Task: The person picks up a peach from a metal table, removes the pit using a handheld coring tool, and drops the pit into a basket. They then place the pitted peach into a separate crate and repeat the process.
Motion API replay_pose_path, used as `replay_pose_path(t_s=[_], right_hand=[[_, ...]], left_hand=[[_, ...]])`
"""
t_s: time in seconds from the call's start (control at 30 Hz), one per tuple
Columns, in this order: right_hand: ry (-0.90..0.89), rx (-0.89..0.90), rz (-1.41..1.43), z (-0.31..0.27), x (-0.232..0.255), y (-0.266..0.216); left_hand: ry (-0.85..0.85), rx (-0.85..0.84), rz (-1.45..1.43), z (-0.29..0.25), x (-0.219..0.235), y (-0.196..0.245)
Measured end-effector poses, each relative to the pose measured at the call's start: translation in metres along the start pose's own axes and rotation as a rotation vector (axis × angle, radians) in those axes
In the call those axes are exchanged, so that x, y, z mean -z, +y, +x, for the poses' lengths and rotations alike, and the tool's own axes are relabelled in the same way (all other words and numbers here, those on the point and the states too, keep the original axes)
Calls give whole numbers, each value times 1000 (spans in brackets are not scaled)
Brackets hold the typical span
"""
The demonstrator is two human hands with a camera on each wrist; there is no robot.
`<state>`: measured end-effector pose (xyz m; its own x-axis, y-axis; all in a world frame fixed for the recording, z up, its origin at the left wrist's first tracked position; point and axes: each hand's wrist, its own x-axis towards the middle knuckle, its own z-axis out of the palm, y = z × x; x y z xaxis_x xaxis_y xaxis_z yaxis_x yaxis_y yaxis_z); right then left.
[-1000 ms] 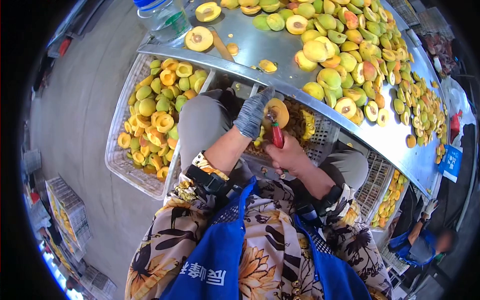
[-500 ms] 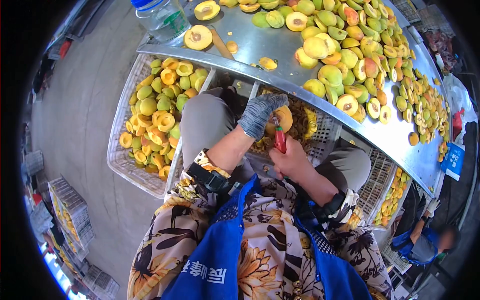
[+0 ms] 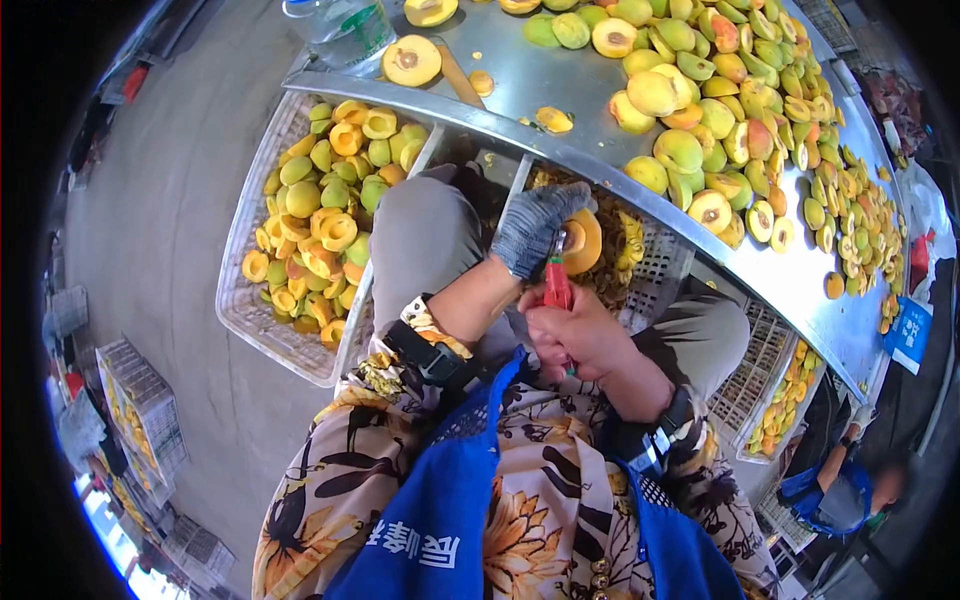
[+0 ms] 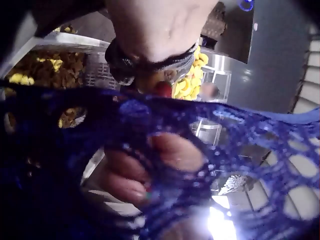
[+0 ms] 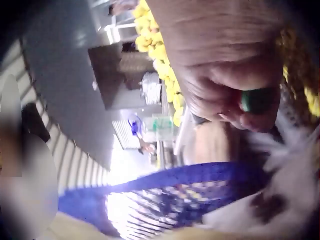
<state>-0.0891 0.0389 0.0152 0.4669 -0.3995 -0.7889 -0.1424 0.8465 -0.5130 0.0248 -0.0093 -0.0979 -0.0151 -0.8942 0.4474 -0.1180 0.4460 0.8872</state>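
Note:
In the head view my left hand [image 3: 535,230], in a grey knit glove, holds a halved yellow peach [image 3: 588,245] with its cut face and brown centre showing. My bare right hand [image 3: 582,335] grips the red handle of a pitting tool [image 3: 558,285], whose metal end meets the middle of the cut face. Both hands are over a crate [image 3: 665,265] of brown pits and yellow scraps. Blue mesh cloth [image 4: 135,110] covers much of the left wrist view. In the right wrist view, the handle's green end [image 5: 257,100] pokes out of the curled fingers.
A metal table [image 3: 560,95] heaped with peach halves [image 3: 720,120] lies ahead, with a wooden-handled tool [image 3: 460,75] and a plastic bottle [image 3: 345,35] at its left. A crate of pitted halves [image 3: 230,290] stands left of my knee. Another person [image 3: 845,485] is at far right.
The right hand has drawn slightly back toward the body, and the tool now stands more upright against the peach half. The left hand keeps its hold; the whole view has shifted a little.

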Motion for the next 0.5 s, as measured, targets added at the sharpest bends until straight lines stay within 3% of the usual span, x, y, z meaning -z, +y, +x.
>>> replay_pose_path(t_s=[0.03, 0.07, 0.1, 0.23, 0.3, 0.37, 0.4, 0.47, 0.5], right_hand=[[-77, -35, 179, -1, -3, 4], [-77, -38, 182, -1, -2, 3], [-86, -56, 157, 0, 2, -2], [-118, -75, 119, -3, 12, -16], [-120, -84, 93, 3, 14, -10], [200, 236, -605, 13, 18, 1], [199, 240, -607, 14, 17, 1], [35, 100, -91, 12, 11, 0], [29, 108, -90, 10, 11, 0]], left_hand=[[-19, 348, -233, -3, -2, 1], [-36, 687, -462, 0, -2, 5], [17, 800, -521, 9, 2, 17], [167, 849, -684, 12, -5, 9], [302, 921, -1000, 16, -8, 18], [377, 952, -1159, 15, -8, 21], [412, 975, -1166, 17, -8, 21], [445, 991, -1166, 17, -8, 11], [438, 1015, -1115, 13, -9, -3]])
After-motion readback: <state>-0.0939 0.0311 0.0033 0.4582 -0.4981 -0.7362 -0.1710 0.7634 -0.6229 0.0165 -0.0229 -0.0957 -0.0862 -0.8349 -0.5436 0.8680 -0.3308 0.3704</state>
